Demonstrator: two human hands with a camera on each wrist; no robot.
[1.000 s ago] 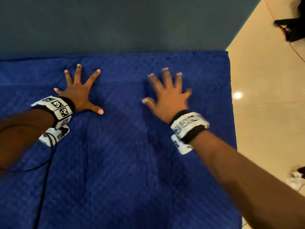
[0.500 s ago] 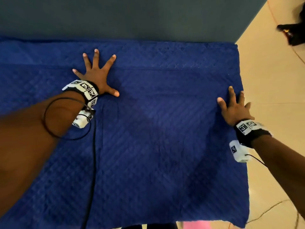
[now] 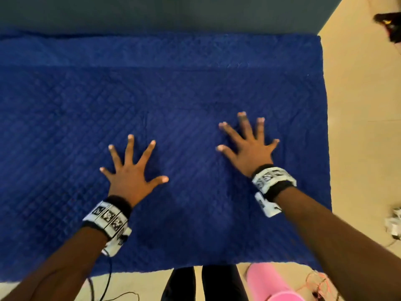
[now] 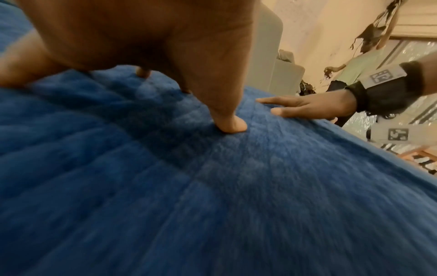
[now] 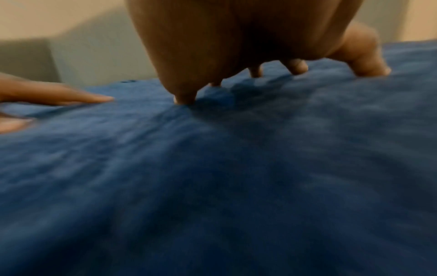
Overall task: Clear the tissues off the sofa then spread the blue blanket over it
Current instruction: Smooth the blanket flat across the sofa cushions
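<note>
**Blanket down, both palms smoothing it flat**

Here the blue blanket [image 3: 195,101] covers the sofa seat from its far fold below the sofa back [image 3: 152,16] to the near edge, where it overhangs toward the person's legs [image 3: 204,283]. The sofa cushion itself is hidden under it. No tissues show anywhere on the blanket, so the clearing step looks finished, and what remains seems to be evening out the cloth.

The left hand [image 3: 130,177] lies on the blanket near its middle, fingers straight and fanned wide, grasping nothing. The right hand [image 3: 249,148] lies just beside it, closer to the blanket's right edge, fingers likewise splayed and released. In the wrist views the fingertips [image 4: 231,127] dent the pile, so both hands press down rather than hover. Spreading the fingers probably serves to hold a broad patch of cloth and push creases outward without bunching it.

Off the blanket's right edge lies bare floor [image 3: 358,127]; beyond its near right corner stands a pink cylinder [image 3: 273,283], with thin cables [image 3: 319,285] just beside that.
</note>
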